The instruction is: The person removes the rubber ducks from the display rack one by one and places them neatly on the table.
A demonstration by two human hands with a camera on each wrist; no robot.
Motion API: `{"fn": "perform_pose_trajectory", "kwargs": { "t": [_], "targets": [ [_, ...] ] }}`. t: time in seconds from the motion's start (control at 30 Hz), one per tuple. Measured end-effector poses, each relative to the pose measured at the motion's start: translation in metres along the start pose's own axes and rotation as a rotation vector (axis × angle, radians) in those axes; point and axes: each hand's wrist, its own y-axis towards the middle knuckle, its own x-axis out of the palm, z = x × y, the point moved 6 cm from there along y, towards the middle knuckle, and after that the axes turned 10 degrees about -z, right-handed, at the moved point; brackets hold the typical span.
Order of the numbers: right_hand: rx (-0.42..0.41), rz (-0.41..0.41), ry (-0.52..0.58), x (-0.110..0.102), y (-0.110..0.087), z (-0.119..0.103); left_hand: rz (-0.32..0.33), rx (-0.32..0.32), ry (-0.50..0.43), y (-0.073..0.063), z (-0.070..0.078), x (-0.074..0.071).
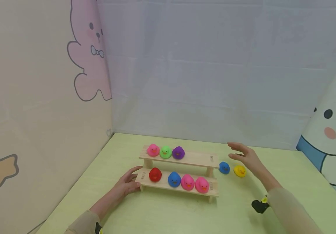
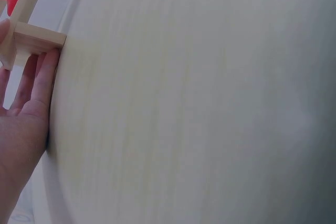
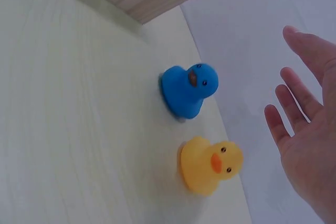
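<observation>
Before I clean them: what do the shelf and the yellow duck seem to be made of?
Shelf: looks like pale wood, probably unpainted; grain lines show in the right wrist view.
Yellow duck: likely rubber or plastic, smooth and fairly matte; its rounded, moulded body suggests this.

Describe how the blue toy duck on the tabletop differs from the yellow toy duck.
The blue toy duck has a dark bill; the yellow toy duck has an orange one. The blue toy duck sits nearer the two-tier wooden stand, the yellow toy duck farther off. Both rest on the pale table.
</observation>
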Motion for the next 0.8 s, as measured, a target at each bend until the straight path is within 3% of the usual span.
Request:
{"fn": "perform_pose_trajectory", "kwargs": {
  "t": [0.47,0.8],
  "targets": [
    [-0.155,-0.029,0.113,0.034,0.046,-0.052,0.003,-0.011,-0.008,0.0,0.0,0.0],
    [-0.218,-0.029,0.191,0.062,0.066,-0.083,0.004,-0.009,-0.016,0.001,0.001,0.0]
  ]
}}
